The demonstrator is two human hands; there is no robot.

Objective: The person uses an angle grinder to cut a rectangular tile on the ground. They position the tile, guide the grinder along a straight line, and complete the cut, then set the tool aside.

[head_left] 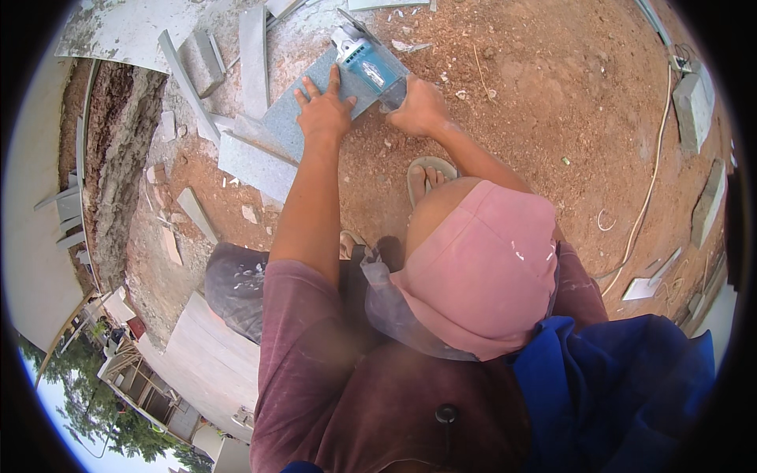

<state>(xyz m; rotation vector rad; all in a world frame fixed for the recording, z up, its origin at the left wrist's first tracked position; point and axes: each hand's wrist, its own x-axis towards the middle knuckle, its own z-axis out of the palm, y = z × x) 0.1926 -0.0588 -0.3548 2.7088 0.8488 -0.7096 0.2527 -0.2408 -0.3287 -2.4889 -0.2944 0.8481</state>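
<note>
My left hand (323, 114) rests with its fingers spread on a grey speckled slab (288, 106). My right hand (418, 110) is closed round the rear end of a teal and silver angle grinder (367, 63), which lies over the upper right part of that slab, just right of my left fingertips. The grinder's disc is mostly hidden under its guard and body. A lighter slab piece (252, 165) lies under and left of the grey slab. My sandalled right foot (426, 177) is on the dirt just below my right hand.
Cut strips (252, 55) and a concrete block (201, 67) lie at the upper left. A rough trench edge (118, 158) runs down the left. A pale cord (643, 213) runs along the right beside stone blocks (694, 106). Bare dirt (536, 102) surrounds the work.
</note>
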